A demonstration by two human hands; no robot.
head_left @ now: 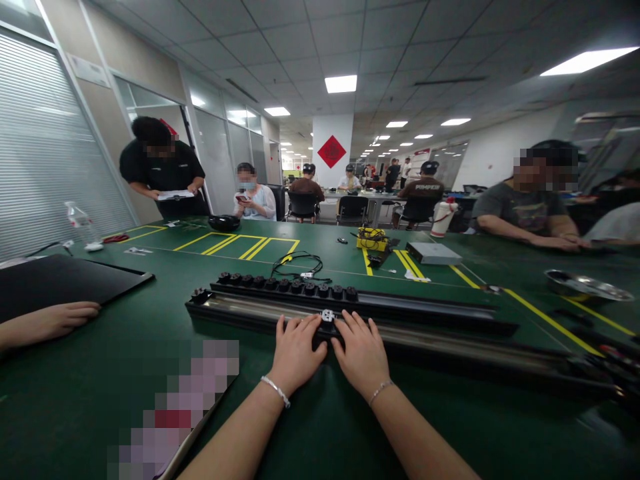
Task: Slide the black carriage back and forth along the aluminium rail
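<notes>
Resting both hands about the small white-faced block [328, 316], you seemed to be at the step of holding or seating it on the long black rail [465, 350], and the next move appeared to call for light, even pressure from both sides so that it sat square to the channel. The block was on the rail, in the gap between your two index fingertips, which lay just beside it on either side; whether they touched or pinched it, I could not tell. The fingers of your left hand [300, 350] were slightly spread and laid over the rail to the left of the block, and those of your right hand [361, 352] were spread likewise to its right, while your thumbs pointed toward each other by the rail's near wall, a little apart. The rail ran slantwise across the bench [333, 427], its left end farther from you than its right. Just beyond it, toward the bench's far edge, lay a second black rail [435, 308] with a row of black knobs [297, 287] along its left part. A looped black cable [300, 273] lay beyond that, and closer to the far edge were a yellow object [371, 238] tangled with wires and a flat grey box [433, 253]. Toward the bench's left side, another person's hand [65, 320] rested by a black panel [75, 280], well apart from yours.
</notes>
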